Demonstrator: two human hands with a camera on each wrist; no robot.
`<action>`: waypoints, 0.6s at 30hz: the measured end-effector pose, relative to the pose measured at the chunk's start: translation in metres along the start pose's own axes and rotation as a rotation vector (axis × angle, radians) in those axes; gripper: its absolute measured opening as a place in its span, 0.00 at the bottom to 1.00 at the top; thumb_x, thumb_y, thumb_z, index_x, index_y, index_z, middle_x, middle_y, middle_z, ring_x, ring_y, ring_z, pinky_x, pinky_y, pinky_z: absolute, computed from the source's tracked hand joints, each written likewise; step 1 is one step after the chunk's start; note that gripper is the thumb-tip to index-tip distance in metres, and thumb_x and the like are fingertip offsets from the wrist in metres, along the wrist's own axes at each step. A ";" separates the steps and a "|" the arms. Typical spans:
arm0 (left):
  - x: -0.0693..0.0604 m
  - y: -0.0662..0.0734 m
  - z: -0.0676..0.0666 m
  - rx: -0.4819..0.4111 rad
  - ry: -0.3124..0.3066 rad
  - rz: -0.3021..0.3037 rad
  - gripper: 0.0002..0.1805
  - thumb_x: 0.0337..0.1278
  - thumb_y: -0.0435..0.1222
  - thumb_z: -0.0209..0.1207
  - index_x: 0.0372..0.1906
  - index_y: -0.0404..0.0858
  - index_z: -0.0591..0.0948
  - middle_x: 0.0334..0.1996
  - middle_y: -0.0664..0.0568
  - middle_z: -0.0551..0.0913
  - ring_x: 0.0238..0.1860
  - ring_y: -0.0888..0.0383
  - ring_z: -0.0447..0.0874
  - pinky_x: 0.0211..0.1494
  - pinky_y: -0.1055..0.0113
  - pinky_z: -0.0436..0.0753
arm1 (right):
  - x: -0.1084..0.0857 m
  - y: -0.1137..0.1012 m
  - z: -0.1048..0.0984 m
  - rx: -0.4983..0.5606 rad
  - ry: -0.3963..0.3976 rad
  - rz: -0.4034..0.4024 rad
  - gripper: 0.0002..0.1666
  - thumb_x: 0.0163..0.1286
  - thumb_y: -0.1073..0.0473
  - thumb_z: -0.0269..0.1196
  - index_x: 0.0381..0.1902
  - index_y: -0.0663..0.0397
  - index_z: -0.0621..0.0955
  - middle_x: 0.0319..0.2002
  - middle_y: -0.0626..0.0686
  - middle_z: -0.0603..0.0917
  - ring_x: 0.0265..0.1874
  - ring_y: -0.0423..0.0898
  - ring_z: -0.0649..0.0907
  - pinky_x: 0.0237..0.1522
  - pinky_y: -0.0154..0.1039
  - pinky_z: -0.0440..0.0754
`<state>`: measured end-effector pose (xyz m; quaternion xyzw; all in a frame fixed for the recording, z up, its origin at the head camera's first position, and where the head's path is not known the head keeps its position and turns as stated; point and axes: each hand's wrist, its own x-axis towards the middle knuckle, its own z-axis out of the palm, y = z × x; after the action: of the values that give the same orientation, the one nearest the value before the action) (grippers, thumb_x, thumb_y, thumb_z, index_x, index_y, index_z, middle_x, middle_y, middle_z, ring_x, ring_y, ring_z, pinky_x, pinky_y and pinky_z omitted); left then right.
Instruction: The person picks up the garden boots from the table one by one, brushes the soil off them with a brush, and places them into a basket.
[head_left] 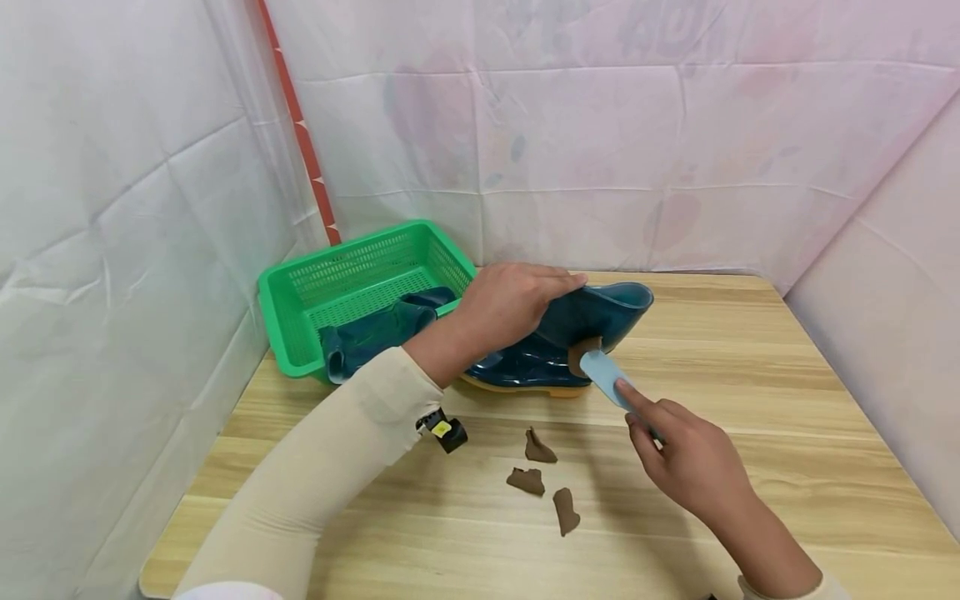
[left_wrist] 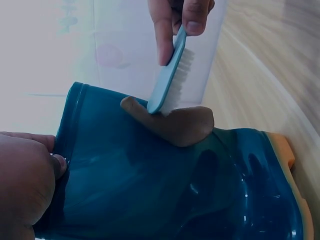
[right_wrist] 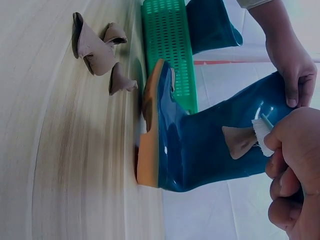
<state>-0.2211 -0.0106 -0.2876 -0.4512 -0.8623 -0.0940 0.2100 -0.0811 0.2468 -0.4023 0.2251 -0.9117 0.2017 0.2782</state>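
A dark teal rain boot (head_left: 570, 321) with an orange-tan sole stands on the table, its shaft leaning to the right. My left hand (head_left: 513, 304) grips the boot at the top rim, thumb and fingers on either side in the left wrist view. In my right hand (head_left: 690, 454) is a light blue brush (head_left: 603, 377), held by its handle with the index finger along its back. White bristles (left_wrist: 180, 82) touch a curved brown flake (left_wrist: 187, 127), perhaps dried mud, on the boot's shaft. Similar brown pieces (head_left: 540, 447) lie on the table in front of the boot.
A green perforated basket (head_left: 300, 367) stands at the back left of the wooden table (head_left: 750, 350). Another teal boot (head_left: 378, 333) lies over the basket's near rim. White cloth (head_left: 562, 142) hangs behind and on both sides.
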 end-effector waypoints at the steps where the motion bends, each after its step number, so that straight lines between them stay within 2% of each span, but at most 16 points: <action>1: 0.000 0.000 0.000 0.000 0.000 0.001 0.23 0.76 0.29 0.54 0.67 0.51 0.81 0.61 0.58 0.83 0.55 0.59 0.85 0.30 0.67 0.82 | -0.001 0.000 -0.001 0.000 -0.004 0.007 0.33 0.58 0.68 0.69 0.64 0.47 0.84 0.27 0.37 0.75 0.16 0.29 0.58 0.15 0.28 0.58; 7: 0.000 -0.001 0.001 -0.004 -0.008 -0.002 0.23 0.76 0.30 0.53 0.67 0.51 0.81 0.61 0.59 0.83 0.56 0.60 0.85 0.30 0.67 0.82 | -0.009 0.001 -0.007 -0.016 -0.053 0.072 0.33 0.59 0.69 0.71 0.64 0.47 0.84 0.24 0.35 0.69 0.17 0.30 0.58 0.17 0.30 0.59; 14: 0.001 0.000 0.000 -0.008 -0.019 -0.005 0.23 0.76 0.29 0.52 0.68 0.51 0.81 0.61 0.60 0.82 0.56 0.59 0.85 0.29 0.67 0.81 | -0.018 0.004 -0.014 -0.083 -0.243 0.166 0.27 0.66 0.65 0.68 0.64 0.50 0.83 0.21 0.36 0.66 0.16 0.32 0.59 0.17 0.31 0.58; 18: 0.001 0.001 0.001 -0.011 -0.020 -0.003 0.23 0.76 0.29 0.53 0.67 0.50 0.81 0.61 0.59 0.82 0.56 0.59 0.85 0.31 0.67 0.82 | -0.018 0.005 -0.016 -0.079 -0.231 0.187 0.28 0.66 0.66 0.68 0.64 0.51 0.82 0.21 0.37 0.67 0.15 0.32 0.60 0.16 0.31 0.59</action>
<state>-0.2212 -0.0095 -0.2879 -0.4518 -0.8646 -0.0945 0.1986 -0.0637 0.2642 -0.4015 0.1495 -0.9619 0.1633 0.1601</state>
